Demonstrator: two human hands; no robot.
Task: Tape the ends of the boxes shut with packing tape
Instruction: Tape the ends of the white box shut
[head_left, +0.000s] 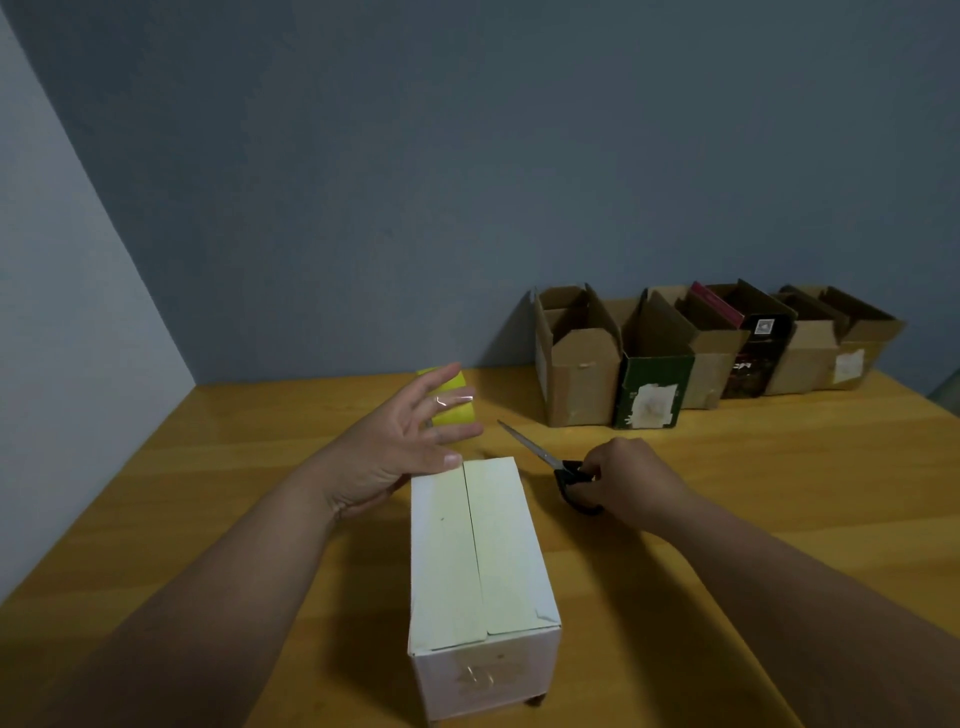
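Two bare hands reach over a wooden table (208, 467) from the bottom of the view. Between them a white box (480, 577) lies lengthwise, its two top flaps meeting in a centre seam. The left hand (410, 447) hovers at the far left corner of this box, fingers spread and straight, with a strip of clear tape (454, 399) stuck across the fingertips. Just behind that hand sits a yellow tape roll (454, 397) (partly hidden by the fingers). The right hand (631, 480) curls around the black handles of a pair of scissors (550, 460), whose blades are closed and point away to the left, near the box's far right corner. At the back right, against a grey-blue wall (467, 156), a row of open cardboard boxes (711, 353) stands upright, flaps raised.
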